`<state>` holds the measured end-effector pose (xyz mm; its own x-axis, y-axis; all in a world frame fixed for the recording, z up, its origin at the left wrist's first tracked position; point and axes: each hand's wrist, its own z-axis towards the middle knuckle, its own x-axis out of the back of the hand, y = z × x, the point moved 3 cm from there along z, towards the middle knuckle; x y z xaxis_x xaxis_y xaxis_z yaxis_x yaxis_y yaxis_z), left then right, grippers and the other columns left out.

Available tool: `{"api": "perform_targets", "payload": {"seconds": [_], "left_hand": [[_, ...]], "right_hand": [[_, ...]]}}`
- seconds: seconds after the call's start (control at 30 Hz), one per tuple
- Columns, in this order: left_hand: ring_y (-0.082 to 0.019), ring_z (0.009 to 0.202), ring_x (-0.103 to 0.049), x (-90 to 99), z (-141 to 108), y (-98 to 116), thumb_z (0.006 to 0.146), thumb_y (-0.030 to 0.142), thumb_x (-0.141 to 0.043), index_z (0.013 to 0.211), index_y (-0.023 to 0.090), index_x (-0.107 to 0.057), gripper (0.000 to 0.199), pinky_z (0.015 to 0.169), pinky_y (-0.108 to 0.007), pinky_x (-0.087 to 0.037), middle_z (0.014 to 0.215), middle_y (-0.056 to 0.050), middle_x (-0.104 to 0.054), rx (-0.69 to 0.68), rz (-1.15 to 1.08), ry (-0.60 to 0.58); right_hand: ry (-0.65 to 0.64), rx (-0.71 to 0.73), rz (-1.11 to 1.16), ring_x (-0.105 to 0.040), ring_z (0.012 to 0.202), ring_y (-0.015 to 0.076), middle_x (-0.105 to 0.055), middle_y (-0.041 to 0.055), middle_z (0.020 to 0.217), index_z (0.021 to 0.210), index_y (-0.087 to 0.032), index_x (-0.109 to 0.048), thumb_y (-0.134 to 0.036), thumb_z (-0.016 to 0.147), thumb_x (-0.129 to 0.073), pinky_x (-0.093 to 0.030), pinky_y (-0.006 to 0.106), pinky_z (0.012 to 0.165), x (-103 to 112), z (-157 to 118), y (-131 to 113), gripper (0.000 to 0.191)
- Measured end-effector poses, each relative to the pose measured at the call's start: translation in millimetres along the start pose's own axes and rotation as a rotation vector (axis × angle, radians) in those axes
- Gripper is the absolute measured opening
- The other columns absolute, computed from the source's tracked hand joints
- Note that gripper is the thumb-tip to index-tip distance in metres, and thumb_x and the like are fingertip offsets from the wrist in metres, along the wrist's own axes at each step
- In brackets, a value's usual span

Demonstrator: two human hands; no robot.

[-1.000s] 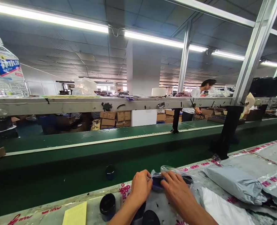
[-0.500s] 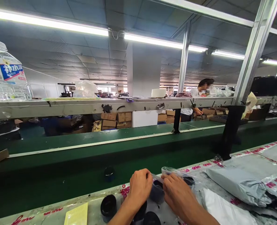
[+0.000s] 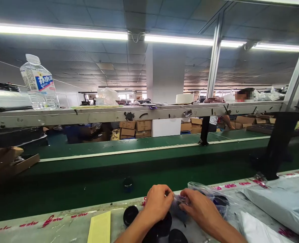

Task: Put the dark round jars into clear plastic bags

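My left hand (image 3: pixel 159 201) is closed in a pinch on the edge of a clear plastic bag (image 3: pixel 177 202). Across from it, my right hand (image 3: pixel 196 204) has its thumb and fingers bent around the other side of the same bag. Something dark shows through the plastic between the hands. Black round containers (image 3: pixel 130 215) stand below and left of my left wrist, some partly hidden by the forearm. Another clear bag (image 3: pixel 221 200) with dark round items lies just right of my right hand.
A black round piece (image 3: pixel 128 184) sits on the green conveyor (image 3: pixel 88 182). Yellow paper (image 3: pixel 99 227) lies left, grey-white packages (image 3: pixel 278 206) right. Beyond are a shelf rail (image 3: pixel 103 116) with a bottle (image 3: pixel 40 84), a black post (image 3: pixel 278 145) and a person (image 3: pixel 244 95).
The view has swung left, so most things appear farther right. My right hand's fingers have opened up somewhat from their earlier closed grip, and the bag between the hands sits lower.
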<state>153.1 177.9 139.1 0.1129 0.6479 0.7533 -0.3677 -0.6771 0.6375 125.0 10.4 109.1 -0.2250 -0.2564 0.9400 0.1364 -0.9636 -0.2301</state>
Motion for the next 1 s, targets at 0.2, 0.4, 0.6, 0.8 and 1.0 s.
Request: {"api": "perform_targets", "payload": {"seconds": [0.2,0.4,0.6,0.8,1.0], "left_hand": [[-0.016,0.072,-0.066,31.0,2,-20,0.095,0.046,-0.047,0.084,0.024,-0.073,0.036,0.061,-0.025,-0.040,0.076,0.002,-0.074,-0.016,0.051,0.040],[-0.023,0.110,-0.062,88.6,12,-76,0.095,0.033,-0.053,0.112,0.019,-0.067,0.026,0.092,-0.033,-0.043,0.116,-0.007,-0.069,0.108,0.259,0.152],[-0.029,0.125,-0.054,93.7,3,-123,0.087,0.031,-0.071,0.133,0.013,-0.053,0.053,0.105,-0.047,-0.044,0.138,-0.014,-0.055,0.250,0.397,0.028],[-0.030,0.125,-0.053,94.0,9,-135,0.089,0.030,-0.072,0.137,0.018,-0.049,0.054,0.104,-0.051,-0.045,0.140,-0.012,-0.052,0.297,0.477,0.024],[-0.027,0.116,-0.060,98.9,15,-135,0.089,0.016,-0.066,0.135,0.017,-0.051,0.048,0.101,-0.047,-0.048,0.130,-0.011,-0.060,0.286,0.437,0.046]], "right_hand": [[-0.067,0.026,-0.039,-0.072,0.085,0.0216,-0.075,0.0036,0.089,0.088,-0.024,-0.073,-0.012,0.091,-0.057,-0.043,0.029,0.070,2,4,-8,0.020],[-0.070,-0.017,-0.117,-0.071,0.079,0.0270,-0.073,0.0107,0.087,0.089,-0.017,-0.070,-0.012,0.097,-0.043,-0.035,0.031,0.060,15,14,-9,0.029],[-0.054,0.014,-0.098,-0.069,0.081,0.0252,-0.073,0.0080,0.088,0.090,-0.020,-0.070,-0.013,0.095,-0.045,-0.033,0.030,0.062,22,18,-5,0.026],[-0.088,0.025,-0.065,-0.068,0.089,0.0238,-0.072,0.0069,0.095,0.083,-0.021,-0.071,-0.009,0.082,-0.056,-0.040,0.030,0.067,22,11,1,0.019],[-0.134,0.034,-0.035,-0.067,0.107,0.0236,-0.070,0.0092,0.120,0.123,-0.019,-0.064,-0.017,0.086,-0.067,-0.050,0.035,0.087,21,13,-5,0.037]]}}
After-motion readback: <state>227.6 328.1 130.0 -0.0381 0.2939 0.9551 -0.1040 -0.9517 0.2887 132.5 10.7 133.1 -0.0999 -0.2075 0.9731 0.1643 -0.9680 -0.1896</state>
